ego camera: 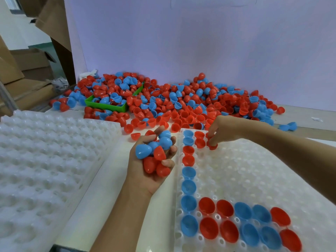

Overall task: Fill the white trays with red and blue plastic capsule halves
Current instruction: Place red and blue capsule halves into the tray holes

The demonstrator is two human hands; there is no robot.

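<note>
Loose heap of glossy red and blue plastic capsule halves (181, 100) along the back of the white bench (112, 188), burying a green rectangular plastic bin (107, 105); stacked dimpled white trays (45, 160) at left. Dimpled white plastic tray (245, 170) at right, left column and two near rows filled. Left hand (152, 160) cups a cluster of halves; right hand (219, 131) pinches a red half (212, 145) at a far tray socket.

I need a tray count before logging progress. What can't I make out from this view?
- Tray: right and near parts cut by the frame edge and hidden under the right forearm.
- Capsule half under the right hand: seating hidden by fingers.
- Green bin: mostly buried in the pile.
</note>
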